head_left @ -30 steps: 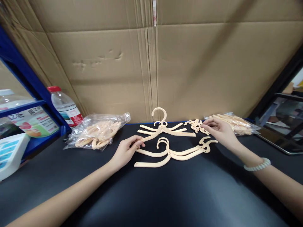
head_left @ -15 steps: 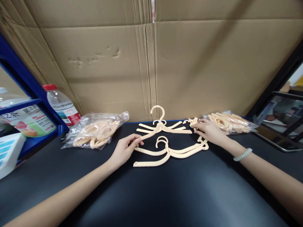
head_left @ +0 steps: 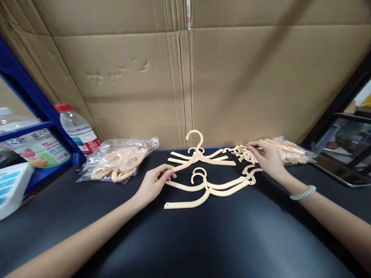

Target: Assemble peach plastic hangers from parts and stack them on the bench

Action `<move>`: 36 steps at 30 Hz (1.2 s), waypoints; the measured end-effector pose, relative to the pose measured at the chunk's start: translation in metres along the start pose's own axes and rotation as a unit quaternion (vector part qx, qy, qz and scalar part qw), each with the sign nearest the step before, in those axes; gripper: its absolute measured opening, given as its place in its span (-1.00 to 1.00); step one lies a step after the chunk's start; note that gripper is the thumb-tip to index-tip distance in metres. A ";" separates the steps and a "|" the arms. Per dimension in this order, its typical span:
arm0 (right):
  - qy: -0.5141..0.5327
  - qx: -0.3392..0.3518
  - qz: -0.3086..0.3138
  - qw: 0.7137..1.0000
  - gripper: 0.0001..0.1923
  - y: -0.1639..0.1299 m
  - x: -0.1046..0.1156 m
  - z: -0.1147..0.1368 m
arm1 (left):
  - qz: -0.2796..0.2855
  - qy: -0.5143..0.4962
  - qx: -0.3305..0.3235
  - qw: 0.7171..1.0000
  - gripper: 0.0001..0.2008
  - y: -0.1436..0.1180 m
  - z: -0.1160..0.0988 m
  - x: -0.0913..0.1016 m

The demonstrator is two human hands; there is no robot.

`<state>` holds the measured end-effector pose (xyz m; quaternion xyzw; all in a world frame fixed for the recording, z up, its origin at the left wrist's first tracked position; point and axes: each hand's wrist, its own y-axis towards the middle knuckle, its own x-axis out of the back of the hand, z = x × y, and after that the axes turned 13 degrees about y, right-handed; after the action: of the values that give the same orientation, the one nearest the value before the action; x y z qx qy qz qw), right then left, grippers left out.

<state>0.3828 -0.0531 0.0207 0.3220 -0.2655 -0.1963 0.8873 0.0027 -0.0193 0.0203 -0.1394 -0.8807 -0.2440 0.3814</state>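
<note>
On the black table (head_left: 185,239), the end of a cream hanger arm (head_left: 185,165) is pinched between the thumb and fingers of the left hand (head_left: 153,183), at about 11 o'clock from the table's middle. A pile of small cream hooks (head_left: 242,152) at 1 o'clock is touched by the right hand (head_left: 268,158), whose fingers are bent together over the pile, but whether a hook is gripped cannot be told. More hanger pieces (head_left: 208,187) are laid between the hands, with a bag of parts (head_left: 118,160) at 10 o'clock, a second bag (head_left: 290,150) at 2 o'clock, and a water bottle (head_left: 77,129) beside the blue shelf (head_left: 34,127).
</note>
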 end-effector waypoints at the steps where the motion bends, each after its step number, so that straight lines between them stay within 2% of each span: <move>1: 0.010 -0.004 -0.024 1.000 -0.79 0.000 0.001 0.004 | -0.001 -0.001 -0.001 1.000 -0.76 0.000 0.000 0.000; 3: 0.051 -0.030 -0.064 0.996 -0.79 0.000 0.003 0.010 | -0.002 -0.004 -0.003 1.000 -0.76 0.000 0.000 0.000; 5: 0.136 -0.095 -0.079 0.983 -0.77 -0.002 0.004 0.016 | -0.003 -0.008 -0.004 1.000 -0.76 0.000 0.000 0.000; 9: 0.308 -0.203 -0.041 0.929 -0.71 -0.009 0.000 0.027 | -0.005 -0.010 -0.008 1.000 -0.76 0.000 0.000 -0.001; 13: 0.371 -0.223 -0.017 0.901 -0.71 -0.012 -0.007 0.040 | -0.005 -0.012 -0.003 1.000 -0.76 0.000 0.000 0.000; 15: 0.378 -0.194 -0.006 0.905 -0.73 -0.012 -0.008 0.047 | -0.004 -0.015 -0.001 1.000 -0.75 0.000 0.000 0.000; 17: 0.354 -0.154 0.010 0.922 -0.75 -0.013 -0.008 0.054 | -0.004 -0.017 -0.002 1.000 -0.75 0.000 0.000 0.000; 21: 0.210 -0.077 0.079 0.972 -0.71 -0.017 -0.007 0.061 | -0.007 -0.015 -0.005 1.000 -0.75 -0.001 0.000 0.000; 25: 0.066 -0.019 0.145 0.987 -0.76 -0.024 -0.011 0.061 | -0.007 -0.018 -0.005 1.000 -0.74 -0.001 0.000 0.000; 30: 0.025 0.007 0.129 0.991 -0.87 -0.028 -0.016 0.058 | -0.005 -0.024 -0.003 1.000 -0.75 -0.001 0.002 -0.001; 36: 0.081 -0.005 0.084 0.993 -0.78 -0.029 -0.015 0.053 | -0.005 -0.032 0.000 0.999 -0.75 -0.001 0.002 -0.001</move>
<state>0.3344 -0.0901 0.0304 0.3087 -0.2180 -0.0960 0.9208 0.0015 -0.0194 0.0180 -0.1429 -0.8929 -0.2413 0.3523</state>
